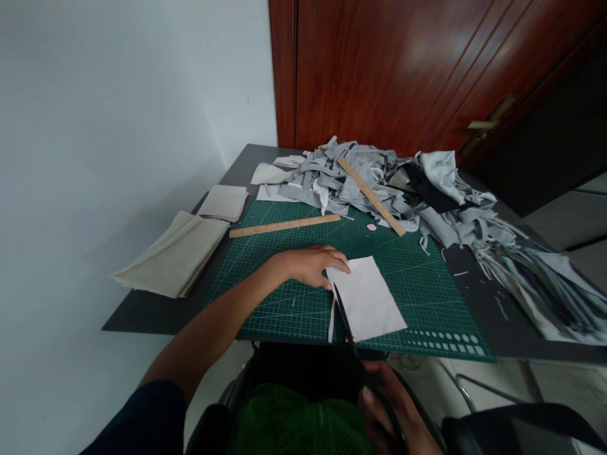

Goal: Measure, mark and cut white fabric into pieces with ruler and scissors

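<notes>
A pale pinkish-white rectangle of cloth lies flat on the green cutting mat near the table's front edge. My left hand grips its upper left corner, fingers on top and thumb at the side. In my right hand, below the table edge, are the handles of black scissors. The blades lie along the cloth's left side, their tips close to my left thumb. A narrow strip hangs partly separated at that side, left of the blades.
Behind lies a heap of grey and white fabric scraps, spreading down the right side. One wooden ruler rests on the mat, another ruler against the heap. Folded cream cloth and a stack of cloth pieces sit at left.
</notes>
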`<control>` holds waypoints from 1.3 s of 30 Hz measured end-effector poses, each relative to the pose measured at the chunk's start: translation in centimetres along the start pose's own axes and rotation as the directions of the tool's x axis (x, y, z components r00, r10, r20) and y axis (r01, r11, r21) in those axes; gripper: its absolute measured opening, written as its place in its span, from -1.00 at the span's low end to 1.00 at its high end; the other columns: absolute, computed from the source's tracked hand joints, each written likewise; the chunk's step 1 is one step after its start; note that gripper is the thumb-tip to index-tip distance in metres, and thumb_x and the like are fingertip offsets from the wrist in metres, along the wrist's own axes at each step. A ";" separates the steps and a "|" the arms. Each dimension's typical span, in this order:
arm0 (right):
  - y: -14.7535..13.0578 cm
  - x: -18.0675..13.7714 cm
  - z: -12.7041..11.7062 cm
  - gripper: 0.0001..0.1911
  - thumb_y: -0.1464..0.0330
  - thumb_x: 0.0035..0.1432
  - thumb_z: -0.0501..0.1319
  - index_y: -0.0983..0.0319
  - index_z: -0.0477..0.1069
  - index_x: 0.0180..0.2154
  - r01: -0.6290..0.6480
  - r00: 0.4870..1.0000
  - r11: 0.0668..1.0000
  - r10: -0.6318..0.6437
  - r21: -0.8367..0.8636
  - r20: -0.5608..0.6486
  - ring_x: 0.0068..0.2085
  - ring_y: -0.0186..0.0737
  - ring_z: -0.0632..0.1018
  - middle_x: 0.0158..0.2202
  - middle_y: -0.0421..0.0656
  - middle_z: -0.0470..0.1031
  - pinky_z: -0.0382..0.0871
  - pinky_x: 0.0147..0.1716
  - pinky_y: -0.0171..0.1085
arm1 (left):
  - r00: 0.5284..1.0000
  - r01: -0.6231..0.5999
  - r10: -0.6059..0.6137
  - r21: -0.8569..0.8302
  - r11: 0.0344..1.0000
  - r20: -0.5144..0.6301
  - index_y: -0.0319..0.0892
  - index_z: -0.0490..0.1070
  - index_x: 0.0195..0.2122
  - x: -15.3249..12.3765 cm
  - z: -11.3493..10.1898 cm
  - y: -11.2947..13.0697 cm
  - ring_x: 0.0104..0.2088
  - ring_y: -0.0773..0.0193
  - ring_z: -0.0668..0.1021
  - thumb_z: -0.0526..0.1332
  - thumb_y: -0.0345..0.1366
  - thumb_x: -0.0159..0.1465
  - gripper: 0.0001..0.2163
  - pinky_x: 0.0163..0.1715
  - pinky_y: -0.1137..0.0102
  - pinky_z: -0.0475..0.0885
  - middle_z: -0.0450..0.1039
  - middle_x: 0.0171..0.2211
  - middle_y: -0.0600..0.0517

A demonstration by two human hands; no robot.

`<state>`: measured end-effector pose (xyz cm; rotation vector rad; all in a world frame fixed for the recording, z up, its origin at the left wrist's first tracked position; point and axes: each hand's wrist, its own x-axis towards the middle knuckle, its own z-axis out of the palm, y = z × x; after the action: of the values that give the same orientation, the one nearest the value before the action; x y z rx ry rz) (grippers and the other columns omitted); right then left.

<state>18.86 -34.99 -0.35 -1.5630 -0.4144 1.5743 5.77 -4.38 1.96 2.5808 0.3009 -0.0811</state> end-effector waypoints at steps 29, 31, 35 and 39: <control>0.1 1.0 0.1 -0.21 -0.18 -0.09 0.46 0.11 0.31 0.01 -0.012 0.997 0.997 0.006 0.074 0.076 -0.66 -0.52 0.24 -0.52 -0.40 0.31 0.04 -0.68 -0.46 | 0.998 0.053 -0.051 0.050 0.997 -0.044 0.07 0.45 0.23 0.5 0.3 -1.1 0.47 -0.16 0.03 0.42 0.07 0.15 -0.38 0.36 -0.09 -0.02 0.08 0.46 -0.06; 0.3 1.2 0.0 -0.25 -0.18 -0.05 0.44 0.10 0.31 0.00 0.003 0.996 0.998 -0.009 0.062 0.088 -0.67 -0.53 0.22 -0.52 -0.41 0.30 0.04 -0.68 -0.46 | 0.998 0.051 -0.048 0.064 0.997 -0.049 0.08 0.45 0.22 0.6 0.4 -1.1 0.47 -0.17 0.03 0.44 0.05 0.13 -0.38 0.36 -0.08 -0.01 0.09 0.46 -0.05; 0.7 1.4 0.0 -0.29 -0.16 0.00 0.42 0.10 0.31 0.01 0.029 0.995 0.999 -0.033 0.044 0.095 -0.67 -0.54 0.20 -0.53 -0.42 0.28 0.02 -0.68 -0.46 | 0.998 0.055 -0.051 0.087 0.995 -0.048 0.09 0.44 0.23 0.6 0.5 -1.1 0.46 -0.17 0.03 0.45 0.04 0.13 -0.37 0.35 -0.09 0.01 0.10 0.46 -0.04; 0.9 1.1 0.1 -0.27 -0.19 0.03 0.39 0.10 0.30 0.05 0.026 0.998 1.000 -0.026 -0.005 0.064 -0.65 -0.51 0.22 -0.52 -0.39 0.30 0.02 -0.65 -0.44 | 0.998 0.046 -0.041 0.103 0.994 -0.052 0.08 0.44 0.23 0.6 0.5 -1.2 0.46 -0.17 0.05 0.46 0.03 0.13 -0.37 0.34 -0.08 0.03 0.11 0.45 -0.06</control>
<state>18.68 -34.65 -1.75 -1.5088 -0.4735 1.6080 6.07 -3.56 0.85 2.6831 0.3812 -0.0494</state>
